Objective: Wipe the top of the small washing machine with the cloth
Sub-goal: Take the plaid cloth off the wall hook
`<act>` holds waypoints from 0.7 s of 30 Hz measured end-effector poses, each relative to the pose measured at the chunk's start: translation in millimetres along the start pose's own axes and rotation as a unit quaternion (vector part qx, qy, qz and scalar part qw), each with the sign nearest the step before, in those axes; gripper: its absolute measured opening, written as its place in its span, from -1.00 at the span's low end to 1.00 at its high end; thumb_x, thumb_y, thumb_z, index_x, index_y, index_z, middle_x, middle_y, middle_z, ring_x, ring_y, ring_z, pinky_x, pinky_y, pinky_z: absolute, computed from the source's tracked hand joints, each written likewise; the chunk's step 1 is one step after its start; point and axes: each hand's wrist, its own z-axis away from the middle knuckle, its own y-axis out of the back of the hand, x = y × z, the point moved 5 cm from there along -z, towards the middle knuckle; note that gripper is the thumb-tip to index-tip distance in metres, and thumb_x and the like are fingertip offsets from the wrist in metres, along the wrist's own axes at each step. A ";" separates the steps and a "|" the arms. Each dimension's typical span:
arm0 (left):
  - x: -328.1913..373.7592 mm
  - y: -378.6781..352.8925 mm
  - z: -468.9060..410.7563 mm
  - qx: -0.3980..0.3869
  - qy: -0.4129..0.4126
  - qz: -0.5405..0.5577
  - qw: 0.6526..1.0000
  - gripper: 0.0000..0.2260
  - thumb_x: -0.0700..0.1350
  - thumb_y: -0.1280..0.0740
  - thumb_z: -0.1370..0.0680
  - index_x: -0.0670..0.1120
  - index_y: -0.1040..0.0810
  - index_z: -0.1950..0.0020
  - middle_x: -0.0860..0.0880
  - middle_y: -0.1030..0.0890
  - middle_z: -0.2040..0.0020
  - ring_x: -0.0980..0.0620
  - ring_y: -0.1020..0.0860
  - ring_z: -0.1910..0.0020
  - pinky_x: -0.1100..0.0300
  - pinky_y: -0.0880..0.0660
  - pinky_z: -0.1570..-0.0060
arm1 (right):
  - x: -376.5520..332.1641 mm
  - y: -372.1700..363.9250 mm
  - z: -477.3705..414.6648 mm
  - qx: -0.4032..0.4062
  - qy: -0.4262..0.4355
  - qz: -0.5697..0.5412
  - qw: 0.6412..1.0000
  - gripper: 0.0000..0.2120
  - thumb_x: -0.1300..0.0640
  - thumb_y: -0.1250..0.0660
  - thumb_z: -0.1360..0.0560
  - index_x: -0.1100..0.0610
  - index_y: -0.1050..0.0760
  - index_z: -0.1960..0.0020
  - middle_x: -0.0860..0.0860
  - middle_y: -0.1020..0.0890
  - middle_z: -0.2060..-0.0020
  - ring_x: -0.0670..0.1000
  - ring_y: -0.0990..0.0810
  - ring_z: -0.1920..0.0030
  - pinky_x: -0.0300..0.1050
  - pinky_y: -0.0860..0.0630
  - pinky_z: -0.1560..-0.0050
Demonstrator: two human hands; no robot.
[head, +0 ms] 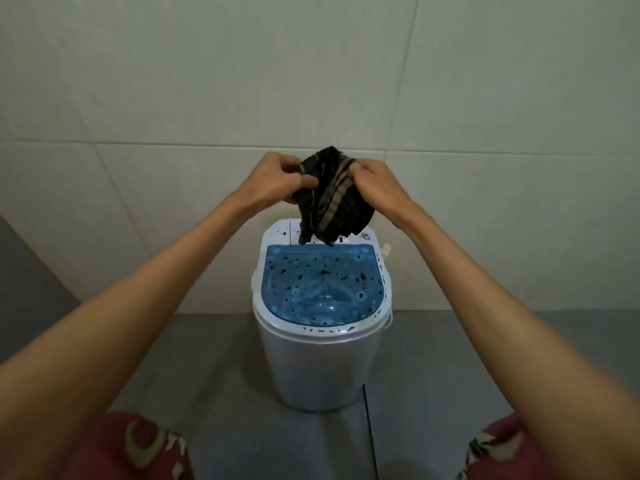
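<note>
A small white washing machine (320, 368) stands on the floor against the wall, with a translucent blue lid (322, 285) speckled with dark spots of dirt. A dark cloth with tan stripes (332, 199) hangs in the air above the machine's back control panel. My left hand (284, 178) grips its upper left edge and my right hand (375, 181) grips its upper right edge. The cloth's lower tips dangle just over the back of the lid; whether they touch it I cannot tell.
Pale tiled wall (311, 81) rises right behind the machine. Grey floor (450, 358) surrounds it. A grey raised surface (31, 289) runs along the left edge. My knees in red patterned fabric (138, 448) show at the bottom corners.
</note>
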 end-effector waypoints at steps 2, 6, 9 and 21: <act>19.3 -5.5 23.5 0.015 -0.019 0.005 1.000 -0.96 -0.24 -0.38 -0.51 -0.21 -0.58 0.10 -0.17 -0.61 0.17 -0.03 -0.62 0.16 0.10 -0.62 0.07 | -11.5 8.9 23.6 0.016 -0.002 -0.034 0.999 -0.76 0.17 -0.09 -0.57 0.09 -0.39 0.25 0.00 -0.48 0.32 -0.04 -0.43 0.29 -0.13 -0.34 0.22; 48.3 -20.2 68.6 0.009 -0.021 -0.027 0.999 -0.87 -0.21 -0.37 -0.51 -0.26 -0.61 0.02 -0.19 -0.67 0.12 -0.08 -0.67 0.10 0.06 -0.65 0.05 | -25.0 21.0 73.2 0.003 -0.068 -0.087 0.994 -0.74 0.20 -0.14 -0.52 0.26 -0.59 0.02 0.15 -0.67 0.14 0.09 -0.63 0.12 -0.02 -0.57 0.07; 61.6 -26.7 89.9 0.012 -0.008 -0.009 1.000 -0.80 -0.20 -0.35 -0.51 -0.30 -0.63 -0.04 -0.24 -0.69 0.04 -0.10 -0.68 0.02 0.17 -0.66 0.14 | -32.0 29.5 95.1 -0.003 -0.090 -0.141 0.986 -0.79 0.16 -0.18 -0.55 0.17 -0.58 0.00 0.13 -0.69 0.10 0.10 -0.67 0.01 0.03 -0.64 0.02; 31.3 -42.3 126.0 -0.133 0.058 0.019 0.989 -0.61 -0.26 -0.14 -0.48 -0.10 -0.61 -0.22 -0.01 -0.68 -0.05 -0.02 -0.58 -0.07 0.11 -0.49 -0.06 | -0.9 25.5 116.1 -0.062 -0.112 -0.077 0.989 -0.85 0.23 -0.31 -0.52 0.21 -0.60 -0.04 0.09 -0.66 0.17 0.02 -0.65 0.16 -0.12 -0.59 0.20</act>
